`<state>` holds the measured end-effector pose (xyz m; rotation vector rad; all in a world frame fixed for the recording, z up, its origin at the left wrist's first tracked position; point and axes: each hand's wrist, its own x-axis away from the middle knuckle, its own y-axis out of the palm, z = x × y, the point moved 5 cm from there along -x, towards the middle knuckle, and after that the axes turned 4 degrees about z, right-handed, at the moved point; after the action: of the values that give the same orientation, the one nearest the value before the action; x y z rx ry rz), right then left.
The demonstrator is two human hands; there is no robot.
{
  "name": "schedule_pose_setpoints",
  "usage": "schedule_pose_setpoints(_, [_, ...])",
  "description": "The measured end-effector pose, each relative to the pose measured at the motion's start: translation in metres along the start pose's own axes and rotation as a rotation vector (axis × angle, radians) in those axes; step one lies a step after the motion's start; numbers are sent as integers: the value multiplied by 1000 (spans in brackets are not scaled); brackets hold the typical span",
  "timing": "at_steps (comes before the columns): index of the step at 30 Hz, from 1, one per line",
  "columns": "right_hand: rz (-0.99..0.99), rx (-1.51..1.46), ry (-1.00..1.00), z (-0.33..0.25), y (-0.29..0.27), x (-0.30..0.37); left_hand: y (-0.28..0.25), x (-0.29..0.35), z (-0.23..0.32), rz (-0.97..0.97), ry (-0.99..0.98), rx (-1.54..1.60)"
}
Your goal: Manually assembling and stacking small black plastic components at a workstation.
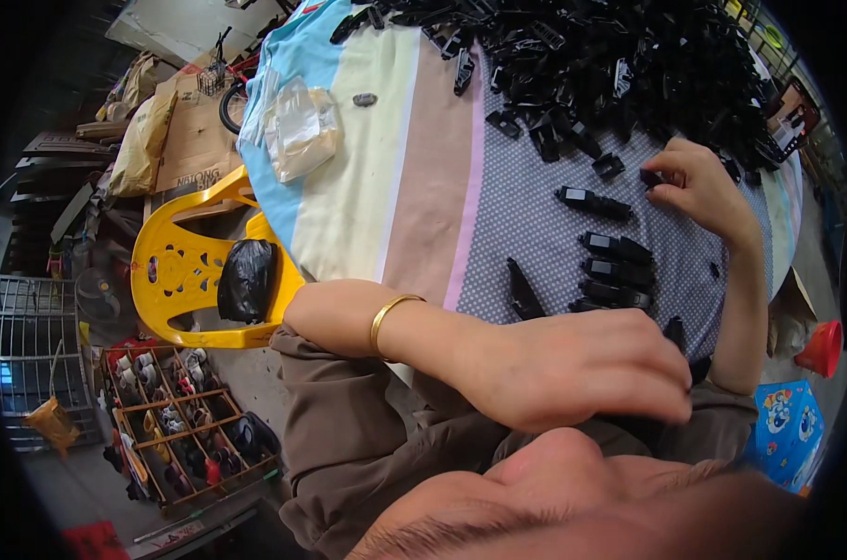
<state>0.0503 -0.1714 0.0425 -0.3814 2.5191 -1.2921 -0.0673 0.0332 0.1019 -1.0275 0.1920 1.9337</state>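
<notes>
Right hand (pixel 691 185): pinches small black plastic piece (pixel 649 178) | oblong black plastic part (pixel 595 203): just left, crosswise | left hand (pixel 582 369): half-curled, hold unclear

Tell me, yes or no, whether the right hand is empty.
No, the right hand holds a small black part in a pinch grip.

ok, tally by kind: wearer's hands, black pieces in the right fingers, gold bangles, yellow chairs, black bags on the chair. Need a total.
Hands: 2 (left hand, right hand)
Black piece in right fingers: 1
Gold bangle: 1
Yellow chair: 1
Black bag on chair: 1
Total: 6
</notes>
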Motion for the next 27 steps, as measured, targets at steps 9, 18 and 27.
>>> schedule_pose_setpoints(9, [-10,-33,-176,-28,11,4,-4,17,12,136,500,-410])
schedule_pose_setpoints(18, [53,143,-318,-48,14,14,-68,18,-79,134,-501,-959])
schedule_pose_setpoints(27, [64,170,-314,-45,15,13,-71,26,-106,-50,-580,-913])
